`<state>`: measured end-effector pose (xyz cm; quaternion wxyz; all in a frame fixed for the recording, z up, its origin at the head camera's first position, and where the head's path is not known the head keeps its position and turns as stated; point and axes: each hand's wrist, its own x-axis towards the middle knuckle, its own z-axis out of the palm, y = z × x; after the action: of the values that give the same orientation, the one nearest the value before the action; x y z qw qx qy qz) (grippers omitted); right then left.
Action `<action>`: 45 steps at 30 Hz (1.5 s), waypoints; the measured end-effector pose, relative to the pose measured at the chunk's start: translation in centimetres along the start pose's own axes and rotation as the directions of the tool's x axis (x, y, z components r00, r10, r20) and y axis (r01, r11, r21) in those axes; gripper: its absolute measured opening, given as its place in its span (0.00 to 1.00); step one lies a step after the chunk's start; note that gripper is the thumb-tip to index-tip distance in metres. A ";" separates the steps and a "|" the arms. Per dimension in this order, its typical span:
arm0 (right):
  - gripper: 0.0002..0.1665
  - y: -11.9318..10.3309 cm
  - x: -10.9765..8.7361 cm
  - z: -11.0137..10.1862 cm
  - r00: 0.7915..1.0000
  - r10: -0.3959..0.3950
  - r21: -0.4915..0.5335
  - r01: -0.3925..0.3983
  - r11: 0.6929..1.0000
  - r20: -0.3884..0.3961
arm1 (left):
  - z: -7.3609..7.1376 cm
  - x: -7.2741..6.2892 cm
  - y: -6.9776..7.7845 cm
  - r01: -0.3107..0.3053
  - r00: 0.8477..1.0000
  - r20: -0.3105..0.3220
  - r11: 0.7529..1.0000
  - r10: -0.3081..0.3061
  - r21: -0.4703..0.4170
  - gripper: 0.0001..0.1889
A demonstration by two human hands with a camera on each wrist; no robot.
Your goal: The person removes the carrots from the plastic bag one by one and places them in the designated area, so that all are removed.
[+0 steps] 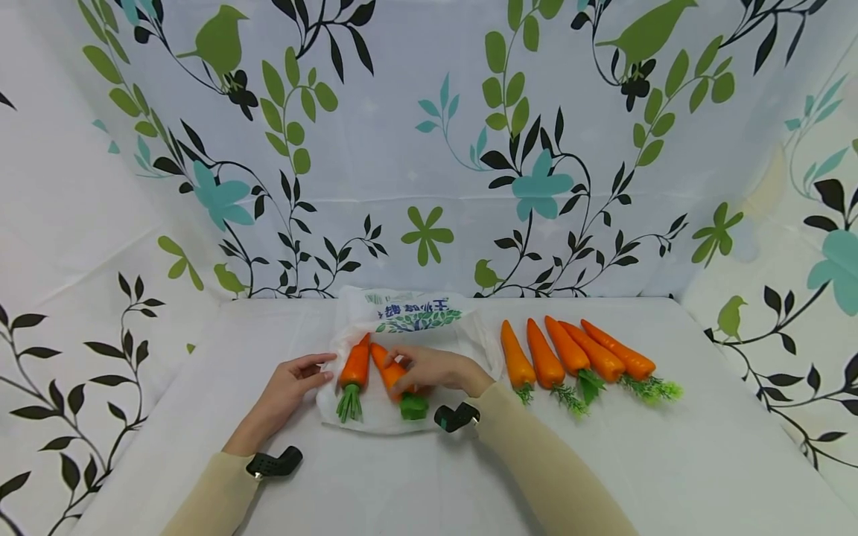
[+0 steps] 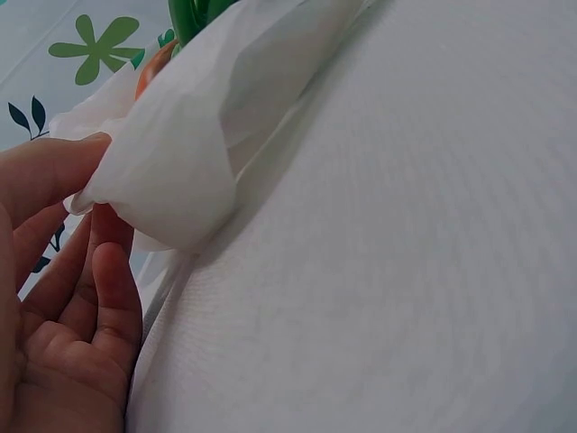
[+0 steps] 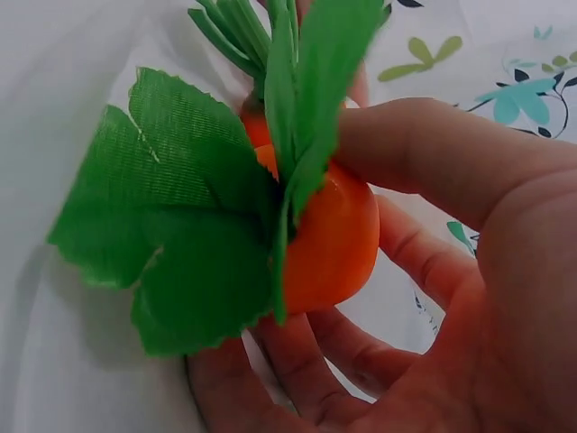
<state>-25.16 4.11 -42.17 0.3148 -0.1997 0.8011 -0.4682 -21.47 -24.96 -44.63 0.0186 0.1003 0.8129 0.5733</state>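
A white plastic bag (image 1: 479, 339) with blue and green print lies at the middle of the table. My left hand (image 1: 290, 388) pinches the bag's left edge between thumb and fingers; the left wrist view shows the film (image 2: 180, 167) bunched at the fingertips. On the bag, an orange carrot (image 1: 356, 366) with a green stem tuft lies with its tip away from me. Just right of it, my right hand (image 1: 425, 368) grips a second carrot (image 3: 338, 248), thumb on one side and fingers around the other. Broad green leaves (image 3: 180, 216) stick out from its top.
Several more carrots (image 1: 515, 357) with leafy tops lie in a slanted row right of the bag. The table (image 1: 402, 484) has a white cover. A printed cloth (image 1: 429, 149) hangs behind it. A dark wrist camera (image 1: 275, 463) sits on each sleeve cuff.
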 end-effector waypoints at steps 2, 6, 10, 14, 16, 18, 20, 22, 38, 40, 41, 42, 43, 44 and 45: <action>0.25 0.0 -0.1 -0.2 1.000 0.006 0.017 -0.006 1.000 0.004 | 0.0 0.0 0.1 0.002 1.000 -0.002 1.000 -0.002 0.005 0.20; 0.25 0.1 -0.1 -0.5 1.000 0.023 0.059 -0.024 0.998 0.002 | 0.1 0.0 0.3 0.002 1.000 0.003 1.000 -0.002 0.011 0.20; 0.24 0.3 -0.1 -0.7 1.000 0.020 0.074 -0.019 0.997 -0.004 | 0.1 0.0 0.5 -0.002 1.000 0.005 1.000 0.002 0.019 0.19; 0.24 0.5 -0.2 -0.7 1.000 -0.010 0.062 0.010 0.998 -0.010 | 0.1 0.1 0.5 -0.005 1.000 0.002 1.000 0.005 0.014 0.19; 0.23 0.5 -0.4 -0.7 1.000 -0.023 0.052 0.024 0.998 -0.015 | 0.1 0.1 0.4 -0.001 1.000 0.002 1.000 0.001 0.012 0.19; 0.23 0.6 -0.6 -0.8 0.999 -0.038 0.040 0.039 0.998 -0.019 | 0.1 0.0 0.3 0.003 1.000 0.002 1.000 -0.003 0.013 0.20; 0.23 0.7 -0.7 -0.8 0.998 -0.049 0.027 0.050 0.998 -0.024 | 0.1 -0.1 0.3 0.010 1.000 0.000 1.000 -0.010 0.019 0.20; 0.22 0.8 -0.9 -0.9 0.998 -0.059 0.018 0.059 0.998 -0.029 | 0.1 -0.1 0.3 0.013 1.000 0.001 1.000 -0.013 0.022 0.20; 0.23 0.9 -3.8 -2.3 0.991 -0.107 -0.059 0.102 0.993 -0.086 | 0.2 -0.1 0.1 0.018 1.000 0.017 0.999 -0.019 0.035 0.20; 0.23 0.8 -4.4 -2.6 0.990 -0.102 -0.081 0.094 0.992 -0.097 | 0.2 -0.1 0.1 0.017 1.000 0.018 0.999 -0.017 0.037 0.20; 0.22 0.8 -4.7 -2.8 0.990 -0.101 -0.090 0.092 0.992 -0.101 | 0.2 -0.1 0.1 0.016 1.000 0.018 0.999 -0.017 0.038 0.20; 0.23 0.9 -4.9 -3.0 0.989 -0.101 -0.097 0.091 0.991 -0.104 | 0.2 -0.1 0.1 0.015 1.000 0.019 0.999 -0.016 0.039 0.20; 0.23 0.9 -5.2 -3.1 0.989 -0.099 -0.101 0.089 0.991 -0.108 | 0.2 -0.1 0.1 0.015 1.000 0.021 0.999 -0.016 0.038 0.20; 0.23 0.9 -5.5 -3.3 0.989 -0.098 -0.104 0.087 0.991 -0.111 | 0.2 -0.1 0.1 0.015 1.000 0.021 0.999 -0.016 0.039 0.20; 0.23 1.0 -5.8 -3.5 0.989 -0.098 -0.104 0.086 0.991 -0.113 | 0.2 -0.1 0.2 0.015 1.000 0.021 0.999 -0.016 0.038 0.20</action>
<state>-23.40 10.37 -39.92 0.2346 -0.2237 0.8305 -0.4530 -21.31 -24.79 -44.55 0.0300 0.1005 0.8241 0.5567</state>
